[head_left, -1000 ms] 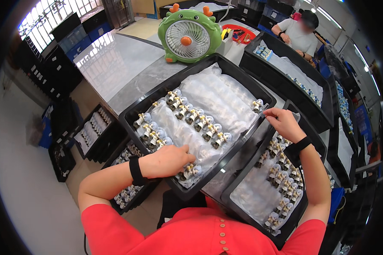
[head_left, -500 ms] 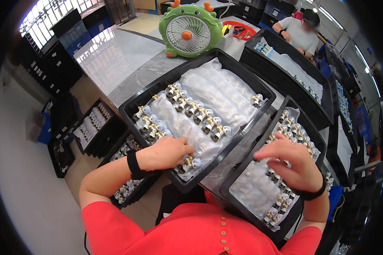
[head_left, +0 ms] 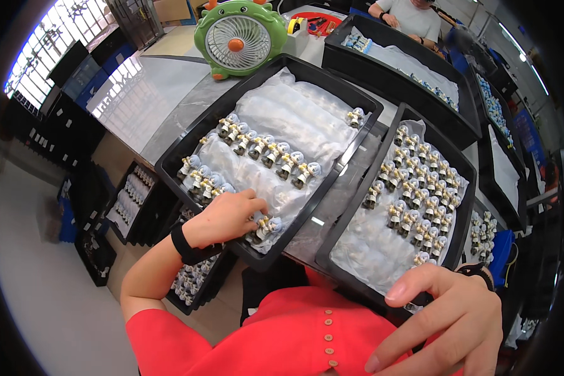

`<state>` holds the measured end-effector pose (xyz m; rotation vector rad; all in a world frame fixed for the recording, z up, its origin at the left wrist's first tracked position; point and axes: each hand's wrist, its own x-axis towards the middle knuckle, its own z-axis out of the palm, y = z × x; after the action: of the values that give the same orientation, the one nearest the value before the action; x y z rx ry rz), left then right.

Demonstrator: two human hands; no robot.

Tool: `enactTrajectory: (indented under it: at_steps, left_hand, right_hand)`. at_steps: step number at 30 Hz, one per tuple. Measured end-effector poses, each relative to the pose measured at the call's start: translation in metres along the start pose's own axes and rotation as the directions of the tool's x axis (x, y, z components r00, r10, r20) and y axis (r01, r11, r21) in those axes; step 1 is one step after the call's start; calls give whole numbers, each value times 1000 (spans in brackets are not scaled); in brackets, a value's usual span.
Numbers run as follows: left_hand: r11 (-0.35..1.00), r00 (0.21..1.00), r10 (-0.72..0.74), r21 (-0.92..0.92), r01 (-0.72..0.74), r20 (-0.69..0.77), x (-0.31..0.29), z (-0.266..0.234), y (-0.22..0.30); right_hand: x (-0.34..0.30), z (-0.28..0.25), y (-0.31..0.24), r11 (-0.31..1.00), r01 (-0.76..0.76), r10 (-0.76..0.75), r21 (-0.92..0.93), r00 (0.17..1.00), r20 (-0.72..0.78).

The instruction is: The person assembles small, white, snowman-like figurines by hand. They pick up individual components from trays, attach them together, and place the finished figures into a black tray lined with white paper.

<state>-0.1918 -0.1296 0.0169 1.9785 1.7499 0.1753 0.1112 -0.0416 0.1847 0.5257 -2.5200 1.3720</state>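
The bent fingers of the left hand (head_left: 229,214) are curled at a small cluster of pale-headed figurines (head_left: 266,227) in the near corner of a black tray (head_left: 247,255) — whether one is gripped by the fingertips cannot be told, the contact being partly hidden by the hand itself. The right hand (head_left: 451,313), seen large at the lower edge of the view, is held with its thumb and fingers spread loosely apart, in front of the near end of a second tray (head_left: 352,210). A dark band (head_left: 183,243) is worn on the left wrist. Past the left knuckles, a short row (head_left: 203,180) of figurines is lined up along the left side of the first tray, and a longer row (head_left: 272,152) is laid across its middle; a single figurine (head_left: 355,117) is set apart near the far right corner. All are bedded on translucent white sheeting (head_left: 294,116), bunched into soft ridges. In the second tray, placed just to the right, many matching figurines (head_left: 410,188) are arranged in rows. Farther out, a green animal-shaped fan (head_left: 241,37) is stood beyond the first tray — a red dish (head_left: 310,15) of tools is seen to its right, near a deep black bin (head_left: 382,78) and a white-shirted co-worker (head_left: 413,17).
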Motion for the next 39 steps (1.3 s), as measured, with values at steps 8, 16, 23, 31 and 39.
enactTrajectory:
  at_steps: [8,16,23,31,39]
  left_hand:
    - [999,999,32,-21,-33,-24,2,-1,1]
    - [999,1000,-5,-46,4,-22,-1,1,1]
    - [999,999,-20,-27,19,-33,-1,2,0]
    - [999,999,-11,-35,9,-48,-2,1,1]
    - [999,998,-2,-40,-1,-57,-2,0,2]
  right_hand:
    - [-16,9,-11,991,-36,-3,-129,958,-286]
    - [-68,21,31,950,-297,143,-100,694,-706]
    - [-83,21,65,963,-271,189,19,618,-763]
    - [-86,19,81,947,-315,256,59,636,-728]
    - [-87,20,88,932,-355,301,73,647,-701]
